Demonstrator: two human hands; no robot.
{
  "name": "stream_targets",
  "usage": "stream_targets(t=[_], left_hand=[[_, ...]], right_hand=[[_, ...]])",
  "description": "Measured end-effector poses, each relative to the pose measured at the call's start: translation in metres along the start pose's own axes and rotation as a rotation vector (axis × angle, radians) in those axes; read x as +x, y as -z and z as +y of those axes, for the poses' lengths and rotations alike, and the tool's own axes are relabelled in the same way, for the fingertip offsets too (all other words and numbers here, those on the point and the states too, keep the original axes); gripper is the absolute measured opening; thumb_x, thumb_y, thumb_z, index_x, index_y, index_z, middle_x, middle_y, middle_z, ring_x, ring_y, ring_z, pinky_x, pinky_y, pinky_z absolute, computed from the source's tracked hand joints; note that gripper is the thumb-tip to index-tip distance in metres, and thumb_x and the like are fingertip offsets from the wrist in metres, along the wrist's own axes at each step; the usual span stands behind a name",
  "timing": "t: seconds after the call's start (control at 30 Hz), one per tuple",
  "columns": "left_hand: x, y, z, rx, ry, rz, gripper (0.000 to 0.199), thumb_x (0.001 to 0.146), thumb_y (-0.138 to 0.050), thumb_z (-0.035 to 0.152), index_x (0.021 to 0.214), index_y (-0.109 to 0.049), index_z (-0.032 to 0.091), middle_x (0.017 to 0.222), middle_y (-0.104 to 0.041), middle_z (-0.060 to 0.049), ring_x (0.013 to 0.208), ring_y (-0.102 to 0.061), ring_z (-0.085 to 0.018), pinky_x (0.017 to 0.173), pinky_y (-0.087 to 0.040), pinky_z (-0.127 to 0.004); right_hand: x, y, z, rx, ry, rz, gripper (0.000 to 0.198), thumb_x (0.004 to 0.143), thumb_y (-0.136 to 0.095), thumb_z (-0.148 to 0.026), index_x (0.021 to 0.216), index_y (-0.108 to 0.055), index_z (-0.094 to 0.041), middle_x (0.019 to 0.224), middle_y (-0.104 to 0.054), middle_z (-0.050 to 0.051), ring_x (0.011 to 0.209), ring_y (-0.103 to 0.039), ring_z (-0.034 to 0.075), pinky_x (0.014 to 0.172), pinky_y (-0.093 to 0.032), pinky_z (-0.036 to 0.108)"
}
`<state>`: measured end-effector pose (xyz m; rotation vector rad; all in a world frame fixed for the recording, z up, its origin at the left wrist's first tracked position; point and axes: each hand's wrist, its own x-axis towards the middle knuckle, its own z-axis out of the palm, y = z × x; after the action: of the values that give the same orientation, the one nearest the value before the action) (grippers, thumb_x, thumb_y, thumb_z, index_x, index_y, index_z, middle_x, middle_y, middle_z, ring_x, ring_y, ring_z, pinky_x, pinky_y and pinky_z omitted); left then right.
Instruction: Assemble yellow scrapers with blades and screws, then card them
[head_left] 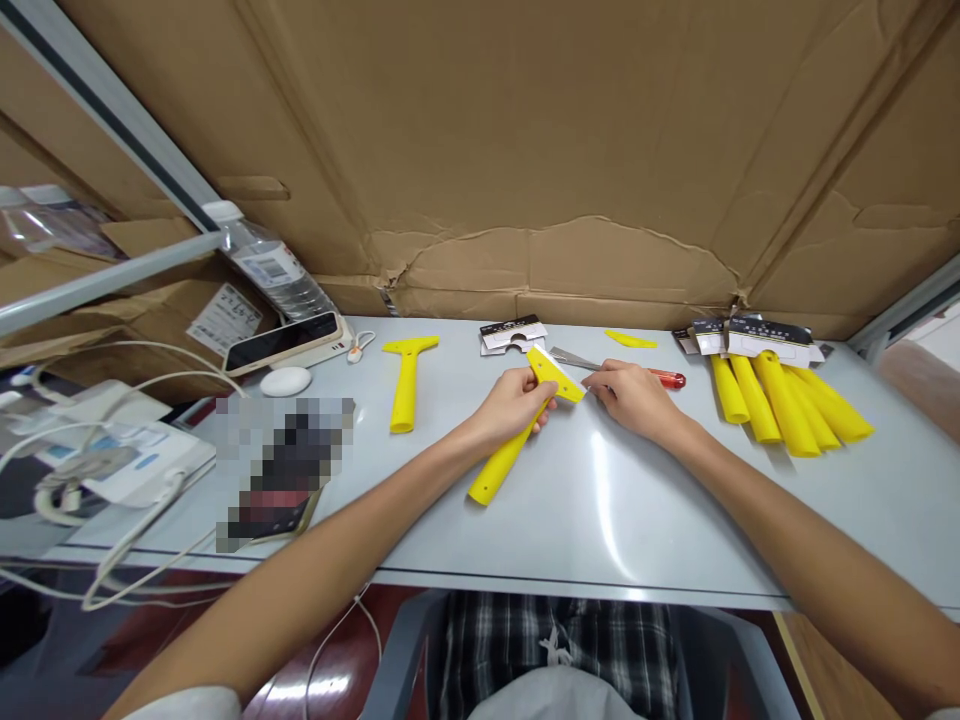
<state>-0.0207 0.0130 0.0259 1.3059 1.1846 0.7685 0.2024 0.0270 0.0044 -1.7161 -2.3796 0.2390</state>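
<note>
My left hand (517,402) is closed around a yellow scraper (504,462), just below its wide head. The handle slants down to the left, and a white strip runs along the head's upper edge. At the head's right corner is my right hand (628,392), its fingers pinched together; what they hold, if anything, is too small to make out. Behind that hand lies a red-handled tool (669,379) with a grey metal shaft, partly hidden by the fingers. A second yellow scraper (406,388) rests on the table to the left. A loose yellow scraper cover (630,340) lies farther back.
Black-and-white cards (514,335) lie at the back of the table (600,540). Several yellow scrapers (784,405) with cards are piled at right. Leftward are a blurred-out phone (281,480), a white mouse (286,381), another phone (283,340), a water bottle (274,265) and cables. Cardboard (525,150) stands behind.
</note>
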Motion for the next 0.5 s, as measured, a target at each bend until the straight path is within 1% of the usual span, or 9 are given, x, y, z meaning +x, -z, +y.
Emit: stream_targets(t=[0.17,0.3,0.4,0.5], left_hand=[[-0.0016,-0.0008,0.0025,0.046,0.021,-0.005,0.009,0.097,-0.054,0.021,0.09,-0.057,0.017,0.06,-0.057,0.002,0.046,-0.049,-0.009,0.046,-0.042,-0.022],[-0.0034,-0.002,0.0035,0.068,0.011,-0.016,0.01,0.097,-0.055,0.021,0.089,-0.057,0.016,0.06,-0.057,0.002,0.046,-0.049,-0.009,0.044,-0.041,-0.022],[-0.0045,-0.0027,0.0028,0.097,-0.002,-0.038,0.009,0.097,-0.055,0.02,0.089,-0.058,0.016,0.061,-0.057,0.002,0.047,-0.049,-0.009,0.043,-0.04,-0.022],[-0.0045,-0.0024,0.0014,0.133,-0.014,-0.058,0.011,0.096,-0.055,0.021,0.087,-0.058,0.016,0.06,-0.057,0.002,0.047,-0.049,-0.009,0.043,-0.041,-0.022]], right_hand=[[0.0007,0.0022,0.0031,0.07,0.015,0.01,0.031,0.101,-0.048,-0.024,0.114,-0.077,-0.026,0.115,-0.066,0.002,0.098,-0.058,0.007,0.076,-0.03,0.017],[0.0006,0.004,0.003,0.111,0.007,0.013,0.025,0.098,-0.052,-0.023,0.108,-0.075,-0.022,0.112,-0.067,0.002,0.095,-0.058,0.008,0.081,-0.034,0.016],[0.0004,0.0048,0.0033,0.142,-0.001,0.008,0.025,0.094,-0.055,-0.02,0.107,-0.076,-0.02,0.108,-0.067,0.003,0.089,-0.057,0.007,0.079,-0.035,0.016],[0.0006,0.0049,0.0044,0.162,-0.012,0.006,0.024,0.092,-0.057,-0.021,0.107,-0.077,-0.021,0.104,-0.067,0.003,0.083,-0.054,0.006,0.077,-0.035,0.015]])
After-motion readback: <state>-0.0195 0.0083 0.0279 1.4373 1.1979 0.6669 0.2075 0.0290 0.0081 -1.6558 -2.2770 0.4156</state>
